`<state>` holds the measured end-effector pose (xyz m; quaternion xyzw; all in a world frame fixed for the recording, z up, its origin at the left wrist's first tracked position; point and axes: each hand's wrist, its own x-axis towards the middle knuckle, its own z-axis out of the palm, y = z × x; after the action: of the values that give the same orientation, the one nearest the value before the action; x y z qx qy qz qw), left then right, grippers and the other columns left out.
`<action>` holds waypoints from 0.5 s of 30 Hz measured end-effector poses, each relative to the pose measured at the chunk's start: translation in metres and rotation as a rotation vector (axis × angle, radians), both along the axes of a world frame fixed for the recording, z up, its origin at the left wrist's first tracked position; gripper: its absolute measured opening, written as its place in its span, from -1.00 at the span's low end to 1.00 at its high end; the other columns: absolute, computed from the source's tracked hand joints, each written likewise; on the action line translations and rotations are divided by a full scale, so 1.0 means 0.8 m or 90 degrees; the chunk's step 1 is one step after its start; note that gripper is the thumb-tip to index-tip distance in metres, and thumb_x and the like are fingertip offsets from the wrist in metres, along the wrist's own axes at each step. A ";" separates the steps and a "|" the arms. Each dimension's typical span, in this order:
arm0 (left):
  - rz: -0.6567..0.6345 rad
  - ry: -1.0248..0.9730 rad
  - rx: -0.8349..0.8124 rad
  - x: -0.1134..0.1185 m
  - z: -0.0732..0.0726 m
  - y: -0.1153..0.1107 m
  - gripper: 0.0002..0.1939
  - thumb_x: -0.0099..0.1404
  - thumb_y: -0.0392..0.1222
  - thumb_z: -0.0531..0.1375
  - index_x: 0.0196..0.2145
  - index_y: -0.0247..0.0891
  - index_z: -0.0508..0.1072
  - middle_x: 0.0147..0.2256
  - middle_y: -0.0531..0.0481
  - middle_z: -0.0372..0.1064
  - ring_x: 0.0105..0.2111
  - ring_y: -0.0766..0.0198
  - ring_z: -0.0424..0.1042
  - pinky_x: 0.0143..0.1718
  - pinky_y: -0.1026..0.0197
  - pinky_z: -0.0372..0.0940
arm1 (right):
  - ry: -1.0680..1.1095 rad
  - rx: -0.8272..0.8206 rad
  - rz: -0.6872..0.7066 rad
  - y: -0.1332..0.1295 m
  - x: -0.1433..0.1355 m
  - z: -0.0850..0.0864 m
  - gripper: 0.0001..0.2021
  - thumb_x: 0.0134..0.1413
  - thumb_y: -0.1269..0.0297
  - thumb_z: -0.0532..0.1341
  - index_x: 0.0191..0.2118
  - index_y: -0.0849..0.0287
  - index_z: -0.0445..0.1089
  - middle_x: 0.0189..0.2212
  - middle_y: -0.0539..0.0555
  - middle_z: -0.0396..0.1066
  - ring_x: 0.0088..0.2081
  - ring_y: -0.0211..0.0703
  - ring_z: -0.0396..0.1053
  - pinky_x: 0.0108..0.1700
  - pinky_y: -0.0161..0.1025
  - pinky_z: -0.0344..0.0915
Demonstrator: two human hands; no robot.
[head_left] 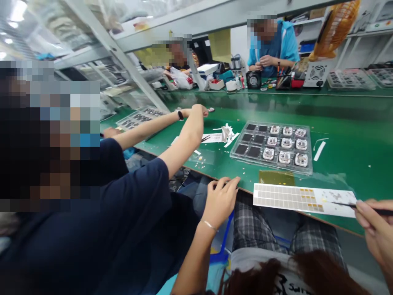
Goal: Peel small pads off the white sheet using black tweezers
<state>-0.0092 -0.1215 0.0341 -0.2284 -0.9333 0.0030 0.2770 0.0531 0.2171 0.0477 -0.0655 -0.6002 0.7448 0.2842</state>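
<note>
My left hand (220,201), with a thin bracelet at the wrist, rests at the table's front edge. Its fingers are stretched out and it holds nothing. At the right, my right hand (373,223) is closed around black tweezers (348,204). Their tip points left over a white label sheet (285,198) that overhangs the table edge. Rows of small grey stickers cover much of the sheet, with yellow pieces near its middle. Behind it lies an amber film square (276,178). Farther back sits a clear plastic tray (272,166), partly filled with small white-framed parts; its left pockets show dark bottoms.
At my left, a co-worker in a dark shirt (138,209) reaches across the green table (346,143). White paper strips (227,133) lie left of the tray. One loose strip (319,151) is at its right. Across the bench, a person in a blue jacket (288,41) works.
</note>
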 end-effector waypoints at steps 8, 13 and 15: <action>-0.122 0.024 0.258 0.013 -0.014 0.064 -0.83 0.24 -0.40 0.06 -0.23 -0.29 0.37 -0.33 -0.10 0.41 -0.28 0.19 0.34 -0.23 0.12 0.18 | -0.240 -0.013 0.118 0.001 -0.052 0.025 -0.63 -0.29 0.27 0.44 -0.42 0.20 0.22 -0.70 -0.15 0.22 -0.68 -0.43 0.13 -0.66 -0.44 -0.04; -0.292 -0.059 0.293 0.032 -0.022 0.142 -0.74 0.20 -0.32 0.15 -0.12 -0.33 0.37 -0.16 -0.20 0.39 -0.08 0.07 0.33 -0.06 0.01 0.22 | -0.300 0.022 0.167 -0.009 -0.065 0.013 -0.56 -0.24 0.27 0.38 -0.29 0.16 0.11 -0.63 -0.13 0.32 -0.68 -0.43 0.13 -0.64 -0.43 -0.02; -0.318 -0.075 0.277 0.035 -0.026 0.156 -0.72 0.16 -0.30 0.21 -0.13 -0.31 0.40 -0.12 -0.20 0.38 -0.01 0.01 0.30 0.01 -0.07 0.20 | -0.300 0.031 0.159 -0.014 -0.065 0.011 -0.55 -0.23 0.27 0.37 -0.27 0.16 0.09 -0.64 -0.15 0.32 -0.68 -0.42 0.14 -0.63 -0.42 0.00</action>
<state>0.0186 0.0032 0.0137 -0.3856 -0.8415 -0.2780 0.2567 0.0014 0.2060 0.0563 -0.1552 -0.6711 0.7236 0.0441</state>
